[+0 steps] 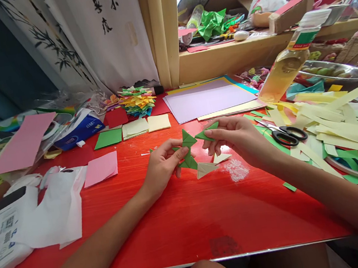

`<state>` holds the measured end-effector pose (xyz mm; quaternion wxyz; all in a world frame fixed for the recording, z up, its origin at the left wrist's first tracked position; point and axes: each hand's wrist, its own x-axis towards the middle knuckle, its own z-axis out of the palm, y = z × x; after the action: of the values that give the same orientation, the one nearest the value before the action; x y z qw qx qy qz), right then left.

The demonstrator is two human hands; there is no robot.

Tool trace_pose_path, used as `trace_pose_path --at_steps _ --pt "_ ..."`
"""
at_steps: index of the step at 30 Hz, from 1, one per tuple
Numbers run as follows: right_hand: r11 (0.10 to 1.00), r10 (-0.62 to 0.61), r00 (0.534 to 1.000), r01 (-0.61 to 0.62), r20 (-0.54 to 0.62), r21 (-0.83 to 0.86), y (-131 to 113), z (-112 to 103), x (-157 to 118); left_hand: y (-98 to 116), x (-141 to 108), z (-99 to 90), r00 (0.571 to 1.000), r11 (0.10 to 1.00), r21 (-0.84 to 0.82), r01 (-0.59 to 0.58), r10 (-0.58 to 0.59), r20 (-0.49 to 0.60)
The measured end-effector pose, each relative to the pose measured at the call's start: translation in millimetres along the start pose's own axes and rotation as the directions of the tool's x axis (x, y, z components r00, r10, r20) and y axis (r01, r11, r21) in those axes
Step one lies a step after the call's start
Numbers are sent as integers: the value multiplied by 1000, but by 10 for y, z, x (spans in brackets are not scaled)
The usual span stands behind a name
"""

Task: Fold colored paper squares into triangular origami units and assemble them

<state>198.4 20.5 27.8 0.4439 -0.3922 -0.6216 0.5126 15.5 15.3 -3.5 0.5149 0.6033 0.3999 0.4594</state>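
Above the red table, my left hand (165,159) pinches a small assembly of green folded paper pieces (187,139). A pale cream folded piece (206,168) juts from its lower right. In my right hand (228,133) is a single green folded paper triangle (211,132), gripped between thumb and fingers. Its tip points left and lies close to the upper green piece of the assembly; whether they touch I cannot tell. Another cream folded piece (221,158) shows on the table beneath my right hand. Part of the assembly is hidden by my left fingers.
Black-handled scissors (286,135) lie right among cream and green paper strips (347,126). Behind them leans a bottle of yellow liquid (285,68). Green (108,138), cream (135,128) and pink paper squares (101,169) lie left, near a wipes pack (6,231) and stacked folded pieces (137,102).
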Motion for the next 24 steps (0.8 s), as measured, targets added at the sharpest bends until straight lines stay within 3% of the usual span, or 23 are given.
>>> trace_pose_path --at_steps 24 --pt "981 -69 997 72 23 -181 -61 -11 -33 8 -5 -6 1000 1000 30 0 0 3"
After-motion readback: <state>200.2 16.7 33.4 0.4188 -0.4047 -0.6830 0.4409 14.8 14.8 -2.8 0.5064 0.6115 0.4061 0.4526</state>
